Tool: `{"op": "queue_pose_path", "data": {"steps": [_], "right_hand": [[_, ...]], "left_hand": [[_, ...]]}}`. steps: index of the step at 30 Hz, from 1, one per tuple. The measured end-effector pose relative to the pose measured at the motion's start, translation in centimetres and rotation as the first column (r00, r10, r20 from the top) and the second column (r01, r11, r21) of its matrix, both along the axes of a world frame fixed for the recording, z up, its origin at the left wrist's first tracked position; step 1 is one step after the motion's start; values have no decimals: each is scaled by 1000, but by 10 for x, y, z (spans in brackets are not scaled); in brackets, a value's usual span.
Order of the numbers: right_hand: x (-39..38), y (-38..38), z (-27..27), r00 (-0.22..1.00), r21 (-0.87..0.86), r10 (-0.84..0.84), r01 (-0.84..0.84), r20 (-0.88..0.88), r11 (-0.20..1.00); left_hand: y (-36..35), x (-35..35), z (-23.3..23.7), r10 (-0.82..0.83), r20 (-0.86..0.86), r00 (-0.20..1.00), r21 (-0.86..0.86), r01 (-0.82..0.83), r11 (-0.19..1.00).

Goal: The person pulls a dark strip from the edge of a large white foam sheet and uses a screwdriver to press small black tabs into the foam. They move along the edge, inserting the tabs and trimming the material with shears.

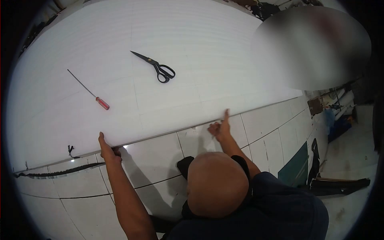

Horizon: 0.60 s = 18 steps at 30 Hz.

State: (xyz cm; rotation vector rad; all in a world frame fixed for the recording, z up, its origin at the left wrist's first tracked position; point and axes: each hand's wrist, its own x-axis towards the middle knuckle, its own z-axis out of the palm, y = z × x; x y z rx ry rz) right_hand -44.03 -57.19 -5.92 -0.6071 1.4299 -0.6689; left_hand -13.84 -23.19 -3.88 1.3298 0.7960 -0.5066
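Clamping the big white foam sheet [192, 52] by its near edge, left hand [108, 151] has thumb on top; right hand [220, 129] touches it too, can't tell its grip.

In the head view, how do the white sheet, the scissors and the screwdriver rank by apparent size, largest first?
1. white sheet, by far the largest.
2. screwdriver and scissors: nearly equal length, so I do not rank them; the scissors look broader.

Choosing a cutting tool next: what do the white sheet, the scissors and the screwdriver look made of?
White sheet: probably foam, matte, with faint ribbed lines and a thick edge. Scissors: dark metal blades, black handles. Screwdriver: thin metal shaft, glossy red handle, likely plastic.
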Motion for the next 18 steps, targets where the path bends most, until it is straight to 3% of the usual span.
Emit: {"op": "queue_pose_path", "data": {"steps": [1, 4, 7, 8, 10, 11, 13, 16, 18], "right_hand": [[-6, -3, 23, 994, -64, -104, 106, 44, 992], [-21, -54, 34, 959, -220, -218, 176, -180, 959], [-25, -78, 24, 954, -205, -7, -58, -301, 977], [-24, -81, 16, 951, -237, -23, -54, -307, 970], [-28, -79, 2, 942, -309, -76, -30, -326, 951], [-29, -79, 2, 945, -316, -90, -14, -313, 949], [-30, -79, -1, 955, -316, -102, 8, -280, 949], [-33, -90, 4, 969, -178, -39, -6, -245, 984], [-29, -93, 21, 950, -109, -41, 8, -310, 994]], "left_hand": [[0, 0, 0, 2, -7, 1000, 5, -2, 1000], [-6, 2, 1, 33, -35, 999, 38, -32, 999], [-10, 1, 5, 89, -5, 996, 68, -88, 994], [-13, 0, 4, 106, 15, 994, 70, -107, 992], [-7, 7, -23, 61, 99, 993, -132, -48, 990], [-7, 9, -30, 82, 89, 993, -135, -69, 988], [-14, 6, -19, 78, 73, 994, -112, -70, 991], [-10, 4, -8, 3, 21, 1000, -35, -2, 999], [-3, 8, -10, -27, -46, 999, 18, 28, 999]]}}
